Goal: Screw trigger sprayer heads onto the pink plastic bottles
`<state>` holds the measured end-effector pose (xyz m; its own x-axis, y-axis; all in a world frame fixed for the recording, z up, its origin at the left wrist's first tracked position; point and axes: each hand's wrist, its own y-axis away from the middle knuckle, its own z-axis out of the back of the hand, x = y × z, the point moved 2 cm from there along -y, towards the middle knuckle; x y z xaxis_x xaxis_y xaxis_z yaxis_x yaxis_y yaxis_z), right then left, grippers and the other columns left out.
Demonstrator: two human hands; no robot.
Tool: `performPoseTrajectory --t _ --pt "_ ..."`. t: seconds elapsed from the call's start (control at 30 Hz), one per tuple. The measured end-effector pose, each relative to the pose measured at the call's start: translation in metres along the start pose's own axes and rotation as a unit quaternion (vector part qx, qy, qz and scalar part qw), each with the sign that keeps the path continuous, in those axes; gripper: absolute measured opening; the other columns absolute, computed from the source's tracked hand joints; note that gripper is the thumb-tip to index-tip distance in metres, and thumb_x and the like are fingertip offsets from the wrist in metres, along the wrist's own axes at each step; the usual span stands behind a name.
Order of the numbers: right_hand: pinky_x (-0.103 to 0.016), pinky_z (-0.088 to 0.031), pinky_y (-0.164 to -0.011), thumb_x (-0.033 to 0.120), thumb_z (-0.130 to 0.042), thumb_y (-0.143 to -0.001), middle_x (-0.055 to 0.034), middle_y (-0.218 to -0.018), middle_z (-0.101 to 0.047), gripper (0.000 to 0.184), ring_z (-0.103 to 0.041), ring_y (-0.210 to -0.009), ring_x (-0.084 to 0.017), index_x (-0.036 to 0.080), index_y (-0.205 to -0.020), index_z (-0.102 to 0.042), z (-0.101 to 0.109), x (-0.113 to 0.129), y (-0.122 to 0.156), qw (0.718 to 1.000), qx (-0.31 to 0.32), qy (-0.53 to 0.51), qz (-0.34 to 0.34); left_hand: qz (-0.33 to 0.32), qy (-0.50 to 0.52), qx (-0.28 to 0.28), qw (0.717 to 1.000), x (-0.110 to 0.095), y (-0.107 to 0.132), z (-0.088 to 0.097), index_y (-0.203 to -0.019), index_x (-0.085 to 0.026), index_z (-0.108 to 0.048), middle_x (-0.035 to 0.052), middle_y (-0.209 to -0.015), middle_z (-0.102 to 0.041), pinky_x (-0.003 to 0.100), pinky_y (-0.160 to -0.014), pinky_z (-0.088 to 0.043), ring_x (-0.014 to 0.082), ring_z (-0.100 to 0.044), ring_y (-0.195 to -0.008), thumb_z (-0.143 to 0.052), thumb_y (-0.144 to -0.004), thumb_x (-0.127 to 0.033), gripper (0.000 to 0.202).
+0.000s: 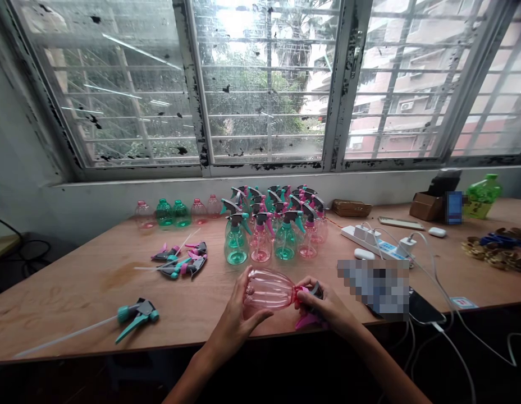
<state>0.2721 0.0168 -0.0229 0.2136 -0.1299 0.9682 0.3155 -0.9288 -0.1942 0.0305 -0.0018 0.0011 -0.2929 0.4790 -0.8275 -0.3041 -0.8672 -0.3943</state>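
My left hand (pixel 237 320) wraps round the body of a clear pink spray bottle (pixel 269 290) lying on its side above the near edge of the wooden table (pixel 96 280). My right hand (pixel 323 306) is closed on the pink and grey trigger head (pixel 309 297) at the bottle's neck. Just beyond stands a cluster of several assembled pink and teal spray bottles (pixel 273 224).
Loose trigger heads (pixel 182 261) lie left of centre, and one teal head with a long tube (pixel 136 317) near the front left. Headless bottles (pixel 176 213) line the wall. A power strip (pixel 378 241) with cables, a phone (pixel 424 308) and boxes (pixel 426 205) sit on the right.
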Motion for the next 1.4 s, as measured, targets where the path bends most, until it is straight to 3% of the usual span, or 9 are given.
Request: performPoseTrajectory --t 0.17,0.33,0.5,0.57,0.67,0.77,1.03,1.27,1.4 --pt "-0.024 -0.047 -0.059 0.046 -0.078 -0.083 -0.0025 -0.074 -0.073 0.035 -0.062 -0.060 -0.014 0.017 -0.094 -0.060 0.000 0.000 -0.001 1.000 0.003 0.000 0.006 -0.006 -0.005 -0.003 1.000 0.001 0.000 0.000 -0.158 -0.036 -0.011 0.0098 -0.152 -0.041 0.051 -0.119 -0.034 0.0318 -0.040 -0.143 -0.072 -0.087 -0.032 0.093" --pt "-0.024 -0.046 -0.059 0.045 -0.079 -0.083 -0.0027 -0.076 -0.073 0.034 -0.062 -0.060 -0.014 0.017 -0.093 -0.061 0.000 0.001 -0.001 1.000 0.007 0.013 0.004 0.014 -0.001 -0.009 1.000 0.001 0.000 0.000 -0.159 -0.031 -0.011 0.0135 -0.161 -0.028 0.053 -0.120 -0.031 0.0361 -0.033 -0.147 -0.073 -0.087 -0.039 0.095" --pt "-0.025 -0.046 -0.059 0.049 -0.078 -0.083 -0.0024 -0.073 -0.072 0.036 -0.062 -0.060 -0.015 0.017 -0.090 -0.061 -0.001 0.002 0.000 1.000 -0.004 0.010 -0.002 -0.026 -0.052 -0.021 0.998 0.004 0.000 0.001 -0.157 -0.038 -0.014 0.0074 -0.166 -0.019 0.052 -0.123 -0.025 0.0343 -0.022 -0.152 -0.073 -0.086 -0.038 0.092" --pt "-0.025 -0.046 -0.059 0.049 -0.078 -0.082 -0.0021 -0.072 -0.071 0.038 -0.062 -0.060 -0.015 0.017 -0.091 -0.061 -0.001 0.002 0.001 1.000 -0.013 0.007 -0.001 -0.035 -0.051 -0.023 0.998 0.005 0.000 0.000 -0.157 -0.041 -0.012 0.0058 -0.166 -0.020 0.051 -0.121 -0.030 0.0332 -0.028 -0.150 -0.070 -0.089 -0.036 0.090" --pt "-0.025 -0.047 -0.059 0.050 -0.079 -0.081 -0.0019 -0.072 -0.071 0.038 -0.062 -0.060 -0.014 0.017 -0.091 -0.060 -0.001 0.002 0.000 1.000 -0.018 0.004 0.000 -0.012 -0.025 -0.010 1.000 0.006 0.001 -0.002 -0.158 -0.038 -0.005 0.0100 -0.157 -0.037 0.052 -0.116 -0.038 0.0325 -0.046 -0.139 -0.072 -0.088 -0.036 0.097" --pt "-0.025 -0.046 -0.059 0.047 -0.081 -0.079 -0.0023 -0.074 -0.072 0.038 -0.061 -0.060 -0.014 0.017 -0.092 -0.061 -0.001 0.002 -0.001 1.000 -0.017 0.019 0.006 0.022 -0.002 -0.003 1.000 0.007 0.002 -0.001 -0.159 -0.030 -0.005 0.0142 -0.148 -0.047 0.054 -0.116 -0.037 0.0347 -0.047 -0.137 -0.074 -0.085 -0.040 0.102" --pt "-0.025 -0.046 -0.059 0.051 -0.079 -0.081 -0.0009 -0.070 -0.070 0.039 -0.060 -0.059 -0.014 0.017 -0.090 -0.060 -0.001 0.004 0.000 1.000 -0.024 0.012 0.004 -0.003 0.041 0.019 0.999 0.009 -0.001 0.000 -0.158 -0.038 -0.006 0.0105 -0.158 -0.036 0.048 -0.114 -0.040 0.0307 -0.050 -0.135 -0.072 -0.087 -0.032 0.097" --pt "-0.026 -0.046 -0.060 0.051 -0.081 -0.077 -0.0007 -0.073 -0.070 0.042 -0.061 -0.061 -0.015 0.018 -0.092 -0.060 -0.004 0.009 0.002 0.999 -0.030 0.016 -0.010 0.067 0.119 0.028 0.990 0.008 0.002 0.000 -0.159 -0.029 0.001 0.0168 -0.154 -0.041 0.052 -0.116 -0.037 0.0342 -0.044 -0.140 -0.073 -0.087 -0.036 0.104" --pt "-0.025 -0.046 -0.060 0.051 -0.082 -0.076 0.0002 -0.073 -0.069 0.043 -0.061 -0.062 -0.015 0.018 -0.092 -0.060 -0.003 0.010 0.002 0.999 -0.036 0.016 -0.009 0.046 0.120 0.042 0.991 0.007 0.000 0.000 -0.159 -0.034 -0.003 0.0138 -0.151 -0.043 0.051 -0.116 -0.037 0.0319 -0.047 -0.139 -0.074 -0.087 -0.034 0.101"
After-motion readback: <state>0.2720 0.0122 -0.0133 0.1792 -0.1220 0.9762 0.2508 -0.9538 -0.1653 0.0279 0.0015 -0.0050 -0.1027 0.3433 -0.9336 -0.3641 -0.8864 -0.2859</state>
